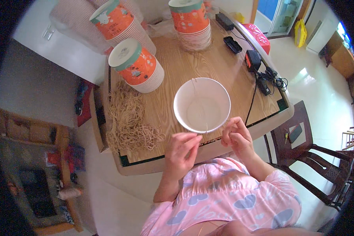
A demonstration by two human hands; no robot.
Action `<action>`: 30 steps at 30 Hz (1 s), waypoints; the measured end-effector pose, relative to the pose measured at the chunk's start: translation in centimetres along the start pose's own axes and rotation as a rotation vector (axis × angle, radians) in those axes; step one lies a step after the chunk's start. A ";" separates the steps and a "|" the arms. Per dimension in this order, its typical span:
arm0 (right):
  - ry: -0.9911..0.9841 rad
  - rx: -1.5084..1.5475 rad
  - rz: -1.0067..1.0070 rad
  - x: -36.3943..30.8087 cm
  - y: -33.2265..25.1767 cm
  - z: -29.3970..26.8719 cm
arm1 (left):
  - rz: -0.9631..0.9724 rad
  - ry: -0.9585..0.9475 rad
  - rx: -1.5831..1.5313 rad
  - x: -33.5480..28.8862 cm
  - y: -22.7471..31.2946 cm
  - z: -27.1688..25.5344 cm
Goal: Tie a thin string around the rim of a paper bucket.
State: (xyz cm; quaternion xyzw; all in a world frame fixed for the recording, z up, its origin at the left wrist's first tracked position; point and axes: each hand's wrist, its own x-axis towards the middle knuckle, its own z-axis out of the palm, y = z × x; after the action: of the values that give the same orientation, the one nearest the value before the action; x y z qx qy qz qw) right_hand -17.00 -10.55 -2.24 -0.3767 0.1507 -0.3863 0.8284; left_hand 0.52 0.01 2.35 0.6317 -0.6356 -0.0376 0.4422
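A white paper bucket [219,98] stands open end up near the front edge of the table. A thin tan string [195,87] crosses its far rim, runs down inside, and shows again at the near rim. My left hand [181,152] is beside the near rim, thumb and fingertips pinched together on the string's near end. To the right of it, my right hand [238,137] has its fingers curled in and touching, close to the rim; whatever they hold, if anything, is too small to make out. A tangled pile of tan strings [128,118] lies to the left.
Stacks of orange and green paper buckets stand at the back: one near left [139,67], one far left [118,23], one at the middle [190,23]. Black adapters and cables [265,80] lie along the table's right side. A dark wooden chair [293,137] stands at right.
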 end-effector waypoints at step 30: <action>-0.082 -0.254 0.007 4.5 2.7 0.8 | -0.348 -0.066 -0.097 2.9 -1.8 1.6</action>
State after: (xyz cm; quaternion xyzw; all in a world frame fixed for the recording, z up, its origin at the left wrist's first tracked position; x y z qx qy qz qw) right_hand -12.16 -12.37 -3.53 -0.4936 0.1658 -0.3453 0.7808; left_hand 1.49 -3.55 1.78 0.7083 -0.5285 -0.1648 0.4380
